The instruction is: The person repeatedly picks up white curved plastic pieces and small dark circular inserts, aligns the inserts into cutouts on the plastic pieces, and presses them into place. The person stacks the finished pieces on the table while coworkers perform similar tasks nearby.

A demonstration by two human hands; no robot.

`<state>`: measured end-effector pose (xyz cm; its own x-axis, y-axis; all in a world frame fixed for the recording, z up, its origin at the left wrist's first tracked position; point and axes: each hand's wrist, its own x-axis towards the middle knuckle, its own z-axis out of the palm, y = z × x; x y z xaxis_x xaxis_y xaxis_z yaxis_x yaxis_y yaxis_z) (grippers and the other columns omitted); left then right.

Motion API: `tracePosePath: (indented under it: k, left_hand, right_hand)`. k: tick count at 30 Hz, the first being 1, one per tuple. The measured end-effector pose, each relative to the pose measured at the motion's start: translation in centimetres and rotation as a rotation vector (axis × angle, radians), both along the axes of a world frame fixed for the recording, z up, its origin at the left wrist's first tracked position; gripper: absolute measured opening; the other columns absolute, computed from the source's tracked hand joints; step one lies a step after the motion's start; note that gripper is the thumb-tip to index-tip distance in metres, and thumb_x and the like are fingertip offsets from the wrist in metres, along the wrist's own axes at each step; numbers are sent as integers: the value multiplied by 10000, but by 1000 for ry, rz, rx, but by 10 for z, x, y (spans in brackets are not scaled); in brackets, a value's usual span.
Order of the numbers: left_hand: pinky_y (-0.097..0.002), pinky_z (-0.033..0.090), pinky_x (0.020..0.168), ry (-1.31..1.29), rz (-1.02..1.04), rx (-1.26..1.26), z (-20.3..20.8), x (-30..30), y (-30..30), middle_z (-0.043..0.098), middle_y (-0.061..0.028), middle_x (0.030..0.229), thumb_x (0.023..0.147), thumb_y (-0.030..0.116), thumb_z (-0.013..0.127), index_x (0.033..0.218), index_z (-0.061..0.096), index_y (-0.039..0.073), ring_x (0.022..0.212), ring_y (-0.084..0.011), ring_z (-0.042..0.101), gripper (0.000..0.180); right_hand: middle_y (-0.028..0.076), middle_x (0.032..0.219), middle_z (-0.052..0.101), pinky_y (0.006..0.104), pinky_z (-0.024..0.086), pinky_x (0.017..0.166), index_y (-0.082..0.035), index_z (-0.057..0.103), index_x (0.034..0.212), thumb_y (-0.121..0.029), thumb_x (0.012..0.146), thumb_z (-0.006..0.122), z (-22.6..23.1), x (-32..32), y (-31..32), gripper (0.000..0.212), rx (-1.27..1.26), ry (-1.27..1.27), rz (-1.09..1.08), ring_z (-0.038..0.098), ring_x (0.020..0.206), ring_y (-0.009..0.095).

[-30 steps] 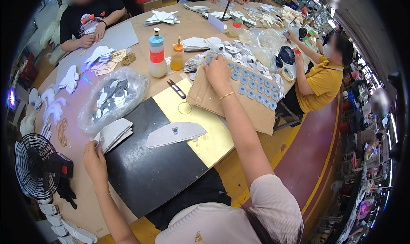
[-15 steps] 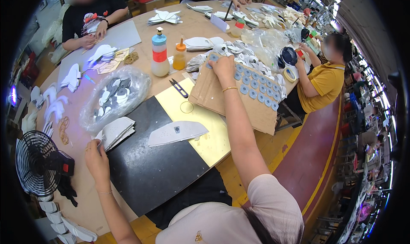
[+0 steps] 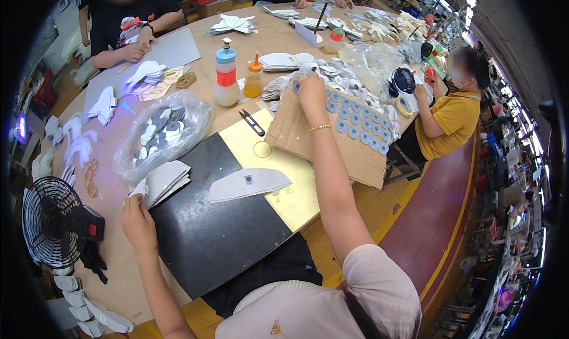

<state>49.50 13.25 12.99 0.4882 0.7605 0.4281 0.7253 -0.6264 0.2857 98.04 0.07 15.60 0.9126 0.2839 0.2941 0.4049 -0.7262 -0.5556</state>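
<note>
My left hand (image 3: 140, 225) is closed, thumb and fingers pinching the near-left corner of a stack of white cut pieces (image 3: 166, 183). Over the upper left of a cardboard sheet (image 3: 364, 167), my right hand (image 3: 312, 97) has its fingers drawn together. What they pinch is hidden behind them. Rows of small grey-blue patches (image 3: 354, 118) lie on that cardboard, to the right of this hand. Between my hands, one white curved piece (image 3: 267, 181) with a small grey patch (image 3: 249, 179) on it rests across a black mat (image 3: 219, 238) and a yellow sheet (image 3: 296, 211).
Thread snips (image 3: 252, 123) and a rubber band (image 3: 262, 149) lie on the yellow sheet. Beyond stand a blue-capped bottle (image 3: 226, 78) and an orange-capped bottle (image 3: 253, 80). A plastic bag (image 3: 198, 116) of pieces and a black fan (image 3: 56, 220) are at left. Co-workers sit around the table.
My left fingers have closed in at the stack's corner. My right fingers have drawn closer together over the cardboard's upper left. The whole view has shifted slightly.
</note>
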Motion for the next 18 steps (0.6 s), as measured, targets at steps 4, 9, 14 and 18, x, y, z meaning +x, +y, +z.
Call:
tracePosePath:
  k: [4, 9, 14, 18]
  left_hand:
    - [-415, 501, 851, -98, 60, -87, 27, -15, -25, 697, -170, 1083, 955, 32, 613, 1147, 659, 8, 998, -358, 652, 198]
    - [-355, 488, 846, -230, 77, -231, 82, -52, -43, 705, -144, 1049, 955, 56, 643, 1145, 685, -11, 946, -270, 649, 206]
    - [-311, 460, 803, -325, 156, -316, 120, -83, -66, 663, -94, 960, 949, 74, 664, 1067, 681, -29, 898, -180, 597, 157]
    - [-278, 422, 756, -276, 66, -481, 134, -103, -88, 614, -91, 897, 917, 70, 697, 1004, 656, -40, 838, -165, 546, 146]
  right_hand:
    - [165, 972, 714, 404, 546, 800, 26, 603, 1001, -179, 1004, 639, 29, -61, -18, 208, 203, -10, 304, 687, 895, 268]
    - [161, 906, 721, 406, 552, 744, -46, 632, 1166, -106, 964, 641, 12, -200, -35, 211, 187, 539, 849, 711, 797, 291]
    - [128, 926, 657, 428, 526, 823, -26, 645, 1124, -83, 904, 686, -43, -309, -59, 231, 257, 365, 1241, 653, 870, 325]
    - [90, 989, 624, 416, 483, 887, -54, 674, 1135, -148, 926, 694, -50, -331, -60, 231, 90, 107, 1234, 607, 946, 295]
